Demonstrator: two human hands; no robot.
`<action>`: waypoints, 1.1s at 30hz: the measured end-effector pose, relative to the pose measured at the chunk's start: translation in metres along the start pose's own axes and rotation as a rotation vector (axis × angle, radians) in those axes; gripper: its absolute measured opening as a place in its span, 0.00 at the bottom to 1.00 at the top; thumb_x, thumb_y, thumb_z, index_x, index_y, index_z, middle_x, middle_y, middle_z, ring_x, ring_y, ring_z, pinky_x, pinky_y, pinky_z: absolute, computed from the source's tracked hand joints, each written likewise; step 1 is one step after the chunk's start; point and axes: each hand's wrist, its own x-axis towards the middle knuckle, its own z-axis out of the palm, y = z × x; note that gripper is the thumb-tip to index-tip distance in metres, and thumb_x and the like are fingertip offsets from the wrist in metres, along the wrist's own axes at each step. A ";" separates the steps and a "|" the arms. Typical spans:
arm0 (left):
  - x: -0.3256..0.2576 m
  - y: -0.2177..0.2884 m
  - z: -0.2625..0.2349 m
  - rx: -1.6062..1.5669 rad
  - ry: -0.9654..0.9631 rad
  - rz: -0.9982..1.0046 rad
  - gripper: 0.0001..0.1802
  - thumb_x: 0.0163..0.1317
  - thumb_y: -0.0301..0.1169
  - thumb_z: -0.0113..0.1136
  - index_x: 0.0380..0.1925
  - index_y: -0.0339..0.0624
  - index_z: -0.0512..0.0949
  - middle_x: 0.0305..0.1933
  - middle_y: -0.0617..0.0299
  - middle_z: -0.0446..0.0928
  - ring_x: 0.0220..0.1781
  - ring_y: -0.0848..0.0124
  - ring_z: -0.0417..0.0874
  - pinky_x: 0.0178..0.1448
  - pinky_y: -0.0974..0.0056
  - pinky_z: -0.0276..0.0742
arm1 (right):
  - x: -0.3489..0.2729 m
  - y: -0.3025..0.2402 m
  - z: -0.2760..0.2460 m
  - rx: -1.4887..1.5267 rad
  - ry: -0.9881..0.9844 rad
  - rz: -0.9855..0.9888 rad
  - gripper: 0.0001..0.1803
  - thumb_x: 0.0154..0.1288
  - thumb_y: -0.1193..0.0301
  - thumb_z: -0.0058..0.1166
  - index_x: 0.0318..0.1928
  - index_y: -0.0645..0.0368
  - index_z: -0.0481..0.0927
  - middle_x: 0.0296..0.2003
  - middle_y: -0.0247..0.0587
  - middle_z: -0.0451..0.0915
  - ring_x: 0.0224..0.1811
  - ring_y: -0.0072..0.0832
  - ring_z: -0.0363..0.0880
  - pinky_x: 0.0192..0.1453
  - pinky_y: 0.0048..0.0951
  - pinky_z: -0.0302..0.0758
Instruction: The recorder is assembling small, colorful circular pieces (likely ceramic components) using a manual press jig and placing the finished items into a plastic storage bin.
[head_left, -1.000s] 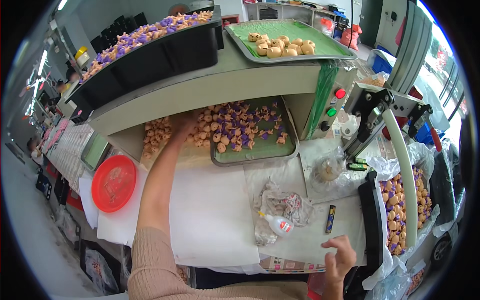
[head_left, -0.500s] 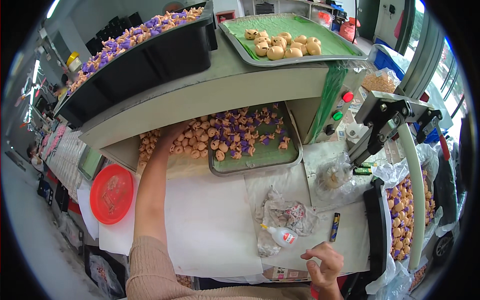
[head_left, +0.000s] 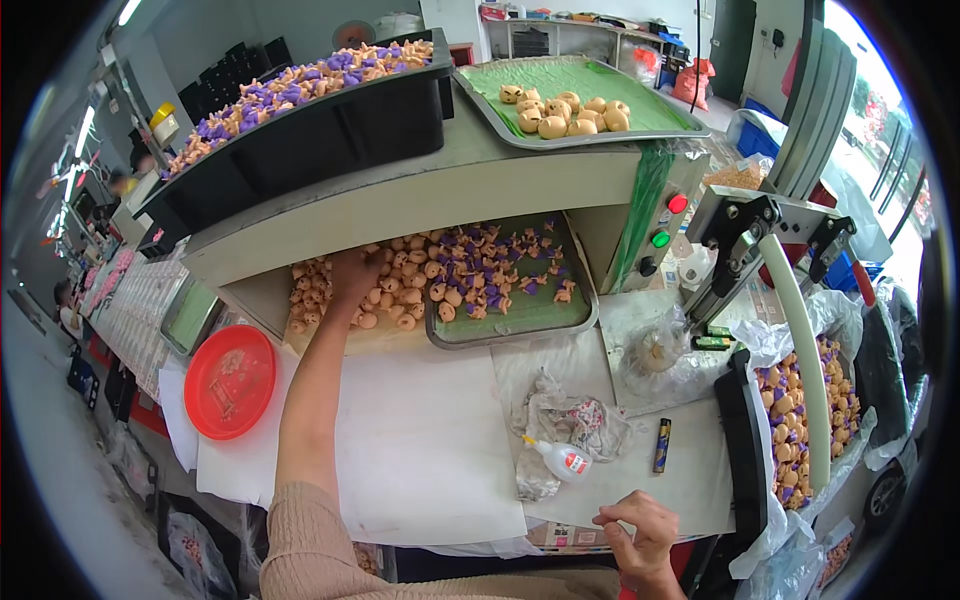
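Observation:
My left hand [head_left: 357,275] reaches under the shelf into a heap of beige toy heads [head_left: 388,296]. Its fingers curl down among them, and whatever lies beneath the fingertips is hidden. Right beside the heap, a green-lined tray [head_left: 520,325] holds small purple-and-beige figure bodies [head_left: 483,262] and a few heads. My right hand [head_left: 640,535] hovers at the table's front edge, fingers loosely bent, thumb apart, nothing visible in it. Close to it are a white squeeze bottle [head_left: 562,460] with a yellow tip, a crumpled cloth [head_left: 575,420] and a dark lighter-like tube [head_left: 662,446].
A red basin [head_left: 230,382] stands left of white paper [head_left: 420,440]. On the shelf are a black bin [head_left: 310,150] of bodies and a tray [head_left: 640,115] with heads. At right, a lever press [head_left: 765,235] stands near a lined bin [head_left: 742,450] of figures.
The view has shifted slightly. My left hand shows more clearly over the heap, less hidden by the shelf edge. My right hand stays near the front edge, its thumb a little closer to the fingers.

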 end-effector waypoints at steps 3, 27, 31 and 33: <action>0.004 0.023 -0.011 0.022 -0.254 -0.140 0.22 0.56 0.40 0.62 0.49 0.42 0.77 0.45 0.49 0.79 0.47 0.54 0.80 0.49 0.55 0.75 | -0.010 -0.007 0.002 -0.003 -0.001 0.014 0.08 0.47 0.80 0.56 0.31 0.64 0.82 0.23 0.40 0.83 0.24 0.30 0.79 0.32 0.28 0.74; -0.226 0.175 -0.130 -0.887 -0.527 -0.696 0.12 0.60 0.35 0.63 0.41 0.44 0.78 0.29 0.65 0.75 0.23 0.77 0.74 0.19 0.73 0.66 | -0.080 -0.054 -0.009 -0.056 -0.050 -0.157 0.09 0.48 0.84 0.60 0.32 0.63 0.84 0.21 0.39 0.79 0.22 0.28 0.76 0.27 0.26 0.72; -0.269 0.207 -0.137 -0.262 -0.308 0.214 0.14 0.50 0.32 0.70 0.38 0.50 0.81 0.39 0.63 0.76 0.34 0.70 0.78 0.35 0.66 0.77 | -0.085 -0.049 -0.012 -0.102 -0.013 -0.137 0.09 0.49 0.84 0.61 0.33 0.63 0.83 0.22 0.40 0.79 0.22 0.30 0.76 0.28 0.28 0.71; -0.273 0.218 -0.143 -0.193 -0.341 0.307 0.16 0.46 0.33 0.71 0.39 0.51 0.81 0.44 0.64 0.75 0.38 0.65 0.77 0.39 0.63 0.78 | -0.083 -0.049 -0.012 -0.118 0.006 -0.130 0.09 0.49 0.83 0.61 0.34 0.63 0.83 0.22 0.41 0.79 0.22 0.30 0.76 0.28 0.28 0.71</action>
